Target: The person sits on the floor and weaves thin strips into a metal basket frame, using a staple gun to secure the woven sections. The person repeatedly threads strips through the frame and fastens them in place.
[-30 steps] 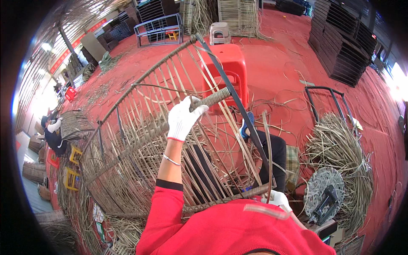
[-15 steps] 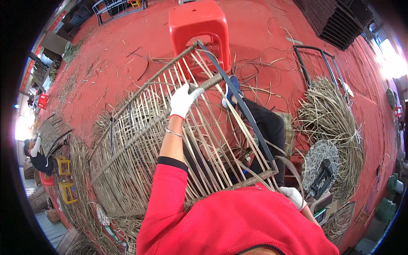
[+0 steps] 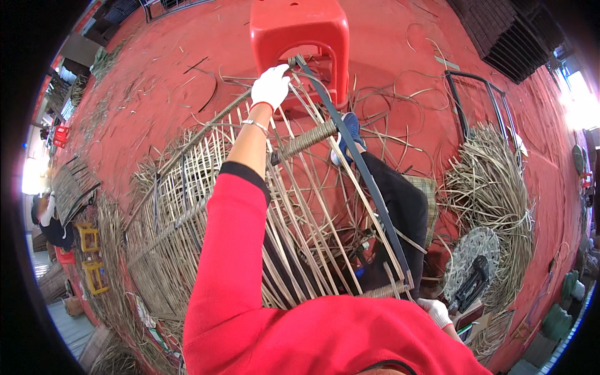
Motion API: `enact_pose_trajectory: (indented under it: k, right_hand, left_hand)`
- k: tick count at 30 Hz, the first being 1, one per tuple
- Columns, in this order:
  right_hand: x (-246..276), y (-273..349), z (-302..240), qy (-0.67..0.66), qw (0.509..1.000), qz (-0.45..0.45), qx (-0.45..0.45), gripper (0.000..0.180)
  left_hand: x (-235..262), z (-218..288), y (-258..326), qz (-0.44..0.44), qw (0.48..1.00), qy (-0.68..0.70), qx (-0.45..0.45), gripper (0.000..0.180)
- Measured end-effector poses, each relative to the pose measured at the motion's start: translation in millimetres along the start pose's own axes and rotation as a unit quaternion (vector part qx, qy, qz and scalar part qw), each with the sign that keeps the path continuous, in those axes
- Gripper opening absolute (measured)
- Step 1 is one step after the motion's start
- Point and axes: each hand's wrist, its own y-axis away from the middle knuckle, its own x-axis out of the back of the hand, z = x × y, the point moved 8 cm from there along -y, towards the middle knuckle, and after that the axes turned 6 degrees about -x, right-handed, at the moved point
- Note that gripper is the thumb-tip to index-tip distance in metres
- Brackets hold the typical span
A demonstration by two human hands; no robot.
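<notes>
Across my lap leans a wicker panel, pale strips strung over a dark metal frame with rails partly wrapped in brown strip. My left hand, in a white glove, is closed at the far corner of that frame, where a strip loops beside the fingertips. Nearer to me, a thickly wrapped crossbar stops at a stub below the left wrist. My right hand, also gloved, is low at my right side, just past the near corner of the panel. Its fingers look drawn together; what they hold is hidden.
A red plastic stool stands beyond the far corner. On the right lie a bundle of loose strips and a round patterned seat. Strip scraps litter the red floor. Another person works at far left near yellow stools.
My left hand has moved from the wrapped crossbar outward to the far corner of the frame. My right hand has shifted slightly lower, and the loose strip curving near it has moved away.
</notes>
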Motion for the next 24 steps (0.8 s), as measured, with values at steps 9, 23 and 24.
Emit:
enact_pose_trajectory:
  k: [9,23,24]
  right_hand:
    - [-2.4,-11.3,71.0,0.065,0.992,-0.005,-0.107,0.029]
    - [218.3,-298.3,-434.5,-0.26,0.92,0.014,0.294,0.066]
    - [200.9,-324.3,-459.4,-0.273,0.921,-0.063,0.272,0.068]
  left_hand:
    - [-82.0,-52.6,-65.1,-0.08,0.994,0.062,0.036,0.041]
    - [-88.2,-57.7,-61.7,-0.088,0.984,0.135,0.071,0.04]
    - [-85.1,-56.6,-62.8,-0.083,0.986,0.126,0.065,0.04]
